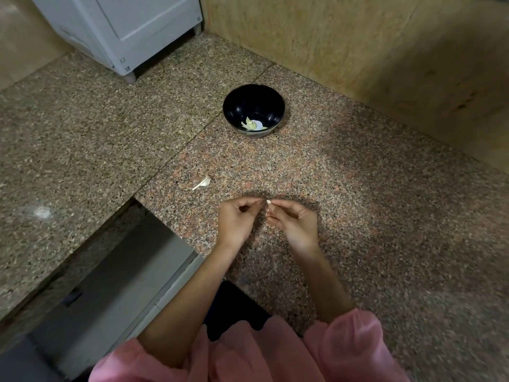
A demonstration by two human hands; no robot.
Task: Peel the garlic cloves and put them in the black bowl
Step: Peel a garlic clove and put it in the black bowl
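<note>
Both hands, left hand (pixel 234 221) and right hand (pixel 293 223), pinching one small pale garlic clove (pixel 268 201), glossy round black bowl (pixel 253 110) at twelve o'clock, speckled granite counter (pixel 358 202)

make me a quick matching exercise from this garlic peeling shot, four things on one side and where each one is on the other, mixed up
Things
1. black bowl
2. garlic clove
3. loose garlic clove
4. white appliance

Places
a. lying on the counter left of the hands
b. far left corner of the counter
c. pinched between both hands' fingertips
d. on the counter beyond the hands, peeled garlic inside

Pairs: 1-d, 2-c, 3-a, 4-b
</note>
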